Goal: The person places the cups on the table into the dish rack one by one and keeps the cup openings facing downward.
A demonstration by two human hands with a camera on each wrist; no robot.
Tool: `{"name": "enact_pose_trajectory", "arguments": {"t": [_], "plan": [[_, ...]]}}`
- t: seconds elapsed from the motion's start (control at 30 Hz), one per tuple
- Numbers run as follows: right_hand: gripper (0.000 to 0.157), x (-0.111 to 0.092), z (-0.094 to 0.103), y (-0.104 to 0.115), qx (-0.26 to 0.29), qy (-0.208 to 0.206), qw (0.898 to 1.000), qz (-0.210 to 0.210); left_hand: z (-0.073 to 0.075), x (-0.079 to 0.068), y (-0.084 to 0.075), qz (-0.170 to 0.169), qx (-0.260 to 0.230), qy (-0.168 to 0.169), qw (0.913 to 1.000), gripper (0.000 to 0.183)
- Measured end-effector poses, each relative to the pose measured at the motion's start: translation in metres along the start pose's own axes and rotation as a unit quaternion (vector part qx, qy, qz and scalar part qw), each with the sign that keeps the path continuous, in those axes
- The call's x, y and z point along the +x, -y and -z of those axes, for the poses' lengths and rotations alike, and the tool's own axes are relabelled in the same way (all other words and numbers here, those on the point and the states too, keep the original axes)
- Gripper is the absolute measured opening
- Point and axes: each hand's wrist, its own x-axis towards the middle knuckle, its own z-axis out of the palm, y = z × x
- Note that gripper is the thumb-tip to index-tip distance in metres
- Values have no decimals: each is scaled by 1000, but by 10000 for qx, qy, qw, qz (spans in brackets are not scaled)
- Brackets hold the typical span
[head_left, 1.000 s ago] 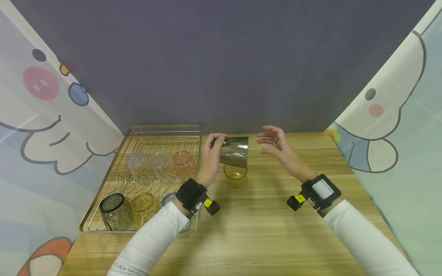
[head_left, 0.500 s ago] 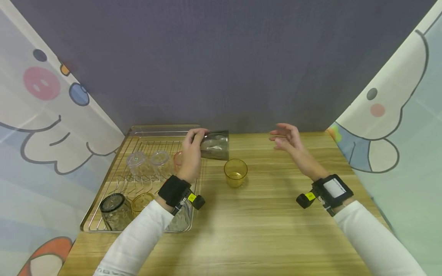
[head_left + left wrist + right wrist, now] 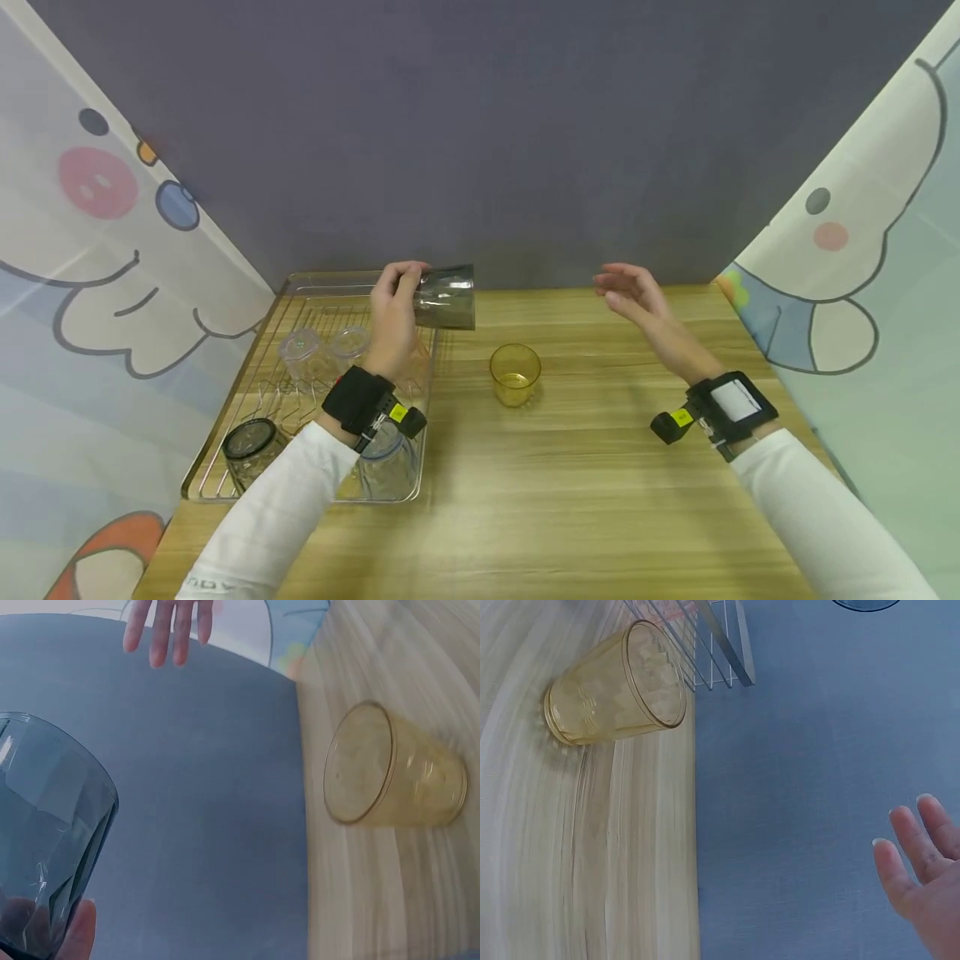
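Note:
My left hand (image 3: 395, 317) grips a dark grey tumbler (image 3: 447, 297) by its base end, lifted over the rack's right edge in the head view. The tumbler lies sideways, its mouth facing right; in the left wrist view its wall (image 3: 52, 817) shows with a fingertip behind it. An amber tumbler (image 3: 515, 377) stands upright on the table between my hands. Off to its right, my right hand (image 3: 643, 307) is raised with loosely bent fingers and holds nothing. Several of its fingers (image 3: 904, 870) show in the right wrist view.
A wire drying rack (image 3: 382, 500) stands at left with several upturned glasses, among them a dark one (image 3: 253, 450), a clear one (image 3: 303, 357) and a blue-rimmed one (image 3: 390, 467). My left forearm covers part of it. A grey panel (image 3: 510, 150) closes off the back.
My left hand has carried the dark grey tumbler left and up, away from above the amber tumbler. My right hand has drawn off to the right. The amber tumbler stays put.

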Motion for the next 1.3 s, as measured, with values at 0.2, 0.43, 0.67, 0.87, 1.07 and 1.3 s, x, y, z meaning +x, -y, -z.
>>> {"name": "enact_pose_trajectory", "arguments": {"t": [0.2,0.43,0.67,0.87,1.07,1.3], "plan": [[51,4,0,4,-332,68,9984,-441,6,14,-2,-199,479,-34,9986,26],[61,15,-7,7,-588,587,9932,-817,21,27,-8,-414,1637,-212,9854,36],[65,26,-24,4,-1142,1207,9790,-1185,31,32,-2,-469,2137,-409,9749,36],[66,33,-41,3,-1380,1591,9702,-1200,34,37,4,-601,2540,-451,9643,36],[71,36,-51,3,-1445,1689,9678,-1182,35,43,5,-854,2973,-424,9500,35],[75,37,-58,1,-1469,1856,9647,-1152,39,51,11,-668,3209,-684,9423,35]]}}
